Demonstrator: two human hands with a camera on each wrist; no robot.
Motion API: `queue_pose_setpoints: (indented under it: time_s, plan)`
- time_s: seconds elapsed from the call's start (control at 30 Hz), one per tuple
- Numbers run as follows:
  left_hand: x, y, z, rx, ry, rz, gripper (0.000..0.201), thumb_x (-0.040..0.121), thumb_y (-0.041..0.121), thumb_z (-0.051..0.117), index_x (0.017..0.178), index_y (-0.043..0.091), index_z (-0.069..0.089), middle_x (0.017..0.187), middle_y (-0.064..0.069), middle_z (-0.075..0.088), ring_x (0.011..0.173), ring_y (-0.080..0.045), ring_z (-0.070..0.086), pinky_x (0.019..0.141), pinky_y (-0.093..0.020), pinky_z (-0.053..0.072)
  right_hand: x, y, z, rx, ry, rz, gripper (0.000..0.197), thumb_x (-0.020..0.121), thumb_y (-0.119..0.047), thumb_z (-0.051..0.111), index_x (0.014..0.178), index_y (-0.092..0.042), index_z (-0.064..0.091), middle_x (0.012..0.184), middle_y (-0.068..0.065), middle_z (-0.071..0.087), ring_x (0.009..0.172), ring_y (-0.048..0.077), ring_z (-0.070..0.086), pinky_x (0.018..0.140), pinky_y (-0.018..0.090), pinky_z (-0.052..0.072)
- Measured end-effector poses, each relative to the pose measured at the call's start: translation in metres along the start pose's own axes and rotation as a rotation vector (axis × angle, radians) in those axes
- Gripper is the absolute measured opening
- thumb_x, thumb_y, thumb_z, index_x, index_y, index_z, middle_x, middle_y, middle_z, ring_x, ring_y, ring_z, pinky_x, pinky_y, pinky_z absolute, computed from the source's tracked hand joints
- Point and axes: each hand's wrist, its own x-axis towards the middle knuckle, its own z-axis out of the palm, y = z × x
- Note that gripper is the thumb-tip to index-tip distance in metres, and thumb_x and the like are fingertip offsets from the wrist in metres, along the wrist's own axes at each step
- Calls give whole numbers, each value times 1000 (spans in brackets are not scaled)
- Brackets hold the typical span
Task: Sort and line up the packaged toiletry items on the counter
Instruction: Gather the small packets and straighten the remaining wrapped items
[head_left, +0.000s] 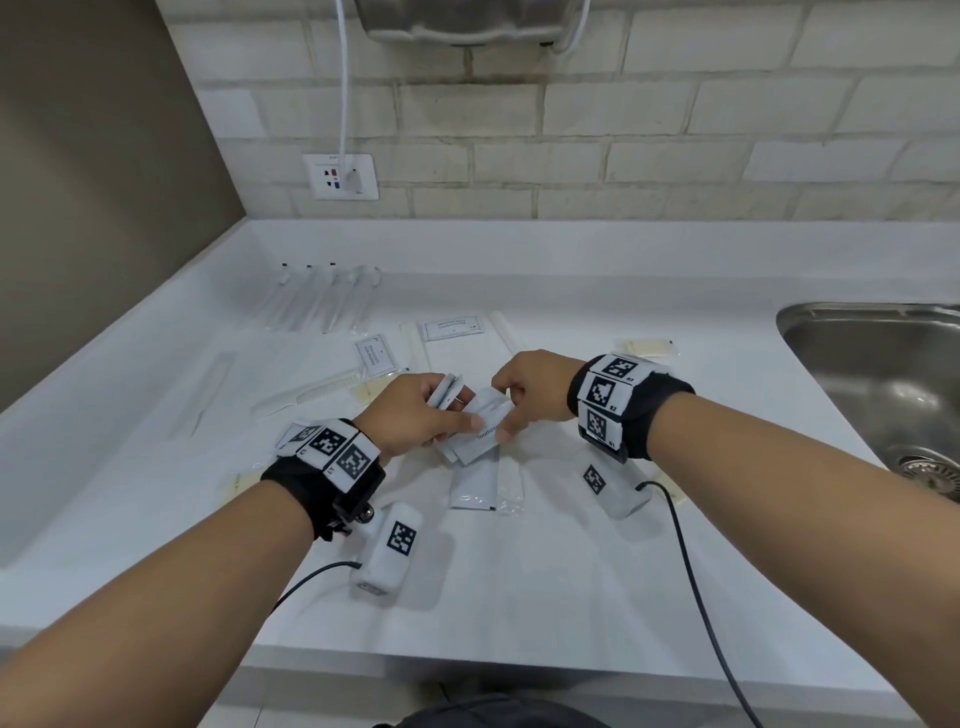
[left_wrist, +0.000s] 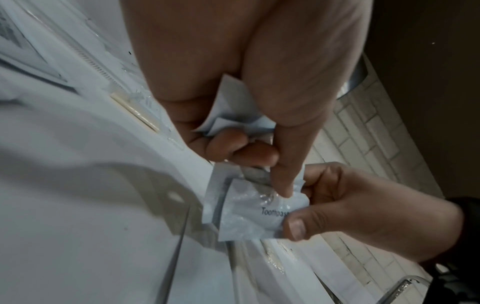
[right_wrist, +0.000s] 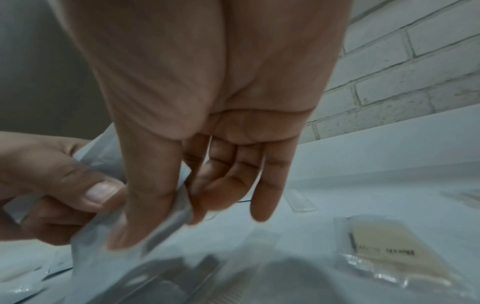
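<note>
Over the middle of the white counter (head_left: 571, 571), both hands meet on a pale toothpaste sachet (head_left: 483, 434). My left hand (head_left: 452, 415) grips a small stack of white sachets (head_left: 445, 392) in its curled fingers, and its thumb lies on the toothpaste sachet (left_wrist: 254, 207). My right hand (head_left: 503, 410) pinches the same sachet (right_wrist: 166, 224) between thumb and forefinger, its other fingers loosely straight. Flat on the counter just below the hands lies another grey sachet (head_left: 472, 483).
Wrapped toothbrushes (head_left: 322, 296) are lined up at the back left, with a white comb (head_left: 306, 397), two labelled sachets (head_left: 452, 330) and a cream pack (head_left: 647, 347) around them. The steel sink (head_left: 883, 374) is on the right. A wall socket (head_left: 340, 176) sits behind.
</note>
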Motion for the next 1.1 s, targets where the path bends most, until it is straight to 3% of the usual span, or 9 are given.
queue_pose_setpoints:
  time_s: [0.1,0.27,0.37,0.43,0.53,0.67,0.83,1.0,1.1]
  plan:
    - [-3,-1,-1,-3,-12,-4,21,72,12,81,89,4,70,64,-3,60,48,-9,51,46,-20,39,0,-2,7,71,48,5,35,70,-35,81,79,-5,65,66,1,53,60,16,45,56,26,33]
    - [-7,-9,-1,-13,-1,-19,22,74,12,80,90,2,69,65,-3,59,48,-9,51,47,-21,40,-4,-5,17,189,72,-48,35,72,-26,81,102,-14,67,87,-7,62,69,4,54,63,21,42]
    - [-9,-11,-1,-16,-18,-9,29,73,16,82,93,1,68,68,-6,60,49,-9,51,46,-19,39,-4,-5,22,286,57,-57,27,72,-16,81,93,-11,66,87,5,69,71,16,58,73,31,47]
    - [-7,-13,-1,-18,-28,-21,36,70,23,85,96,5,68,74,-3,63,52,-8,54,46,-17,40,-3,-3,23,292,62,-32,19,72,-16,80,80,-11,64,77,7,64,68,18,54,67,30,44]
    - [-4,-17,-2,-88,16,-83,44,69,33,84,101,11,63,79,1,60,50,-3,52,48,-18,39,-4,0,26,258,70,8,33,73,-17,80,61,-17,50,65,3,53,60,17,47,56,27,34]
    - [-2,-17,-9,-289,-13,-289,30,79,39,66,90,12,59,87,-7,58,51,-13,43,51,-25,35,-4,4,28,276,67,37,23,74,-15,79,74,-6,59,72,7,60,66,19,55,63,28,40]
    - [-2,-25,-15,-453,-138,-441,42,77,38,38,95,4,55,78,-12,57,54,-23,45,52,-27,36,-5,7,29,229,120,54,39,74,-17,77,61,-14,41,61,1,39,56,16,34,56,27,26]
    - [-7,-21,-8,-324,-104,-453,28,74,5,33,88,1,56,74,-14,56,54,-22,49,51,-25,39,-8,9,29,196,107,61,21,76,-15,75,72,-11,55,70,3,51,63,17,43,58,26,32]
    - [-1,-26,-4,-120,-46,-293,34,79,-4,39,100,5,63,91,-14,66,80,-29,63,70,-35,52,-10,12,29,199,107,49,22,76,-16,75,85,1,63,79,7,58,70,18,49,66,28,37]
